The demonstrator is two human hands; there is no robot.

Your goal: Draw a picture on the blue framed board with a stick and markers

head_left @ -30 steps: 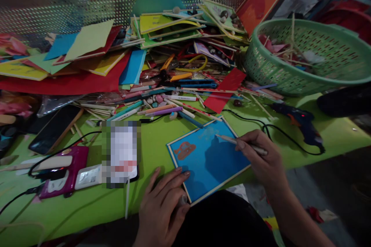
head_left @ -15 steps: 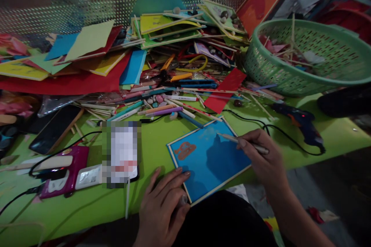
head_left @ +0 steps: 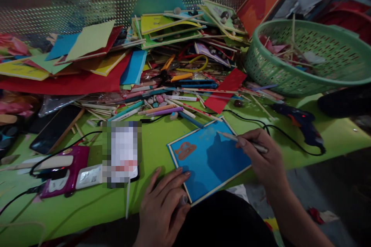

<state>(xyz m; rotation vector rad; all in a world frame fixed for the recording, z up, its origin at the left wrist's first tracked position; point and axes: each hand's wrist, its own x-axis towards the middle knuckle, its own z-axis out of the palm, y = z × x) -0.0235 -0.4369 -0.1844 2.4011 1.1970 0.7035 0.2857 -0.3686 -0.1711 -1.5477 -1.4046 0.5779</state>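
A blue card point(head_left: 228, 162) edged with thin pale sticks lies at a slant on the table in front of me. On its left part is a brown cloud-like shape point(head_left: 185, 149). In my right hand point(head_left: 261, 154) is a pale marker point(head_left: 232, 136), its tip at the card's upper middle, near some faint light marks. My left hand point(head_left: 166, 202) lies at the lower left corner, fingertips on the card's edge. Between its thumb and fingers sits a small grey cap-like thing point(head_left: 182, 200), partly hidden.
Several markers and sticks point(head_left: 162, 104) lie beyond the card, before stacked coloured cards point(head_left: 171, 27). A green basket point(head_left: 307, 73) and a hot glue gun point(head_left: 301, 121) stand to the right. Left are a blurred-out phone point(head_left: 123, 154), a magenta holder point(head_left: 78, 158) and black cables.
Almost nothing differs. The marker and my right hand have shifted very slightly; my left hand stays at the card's corner.
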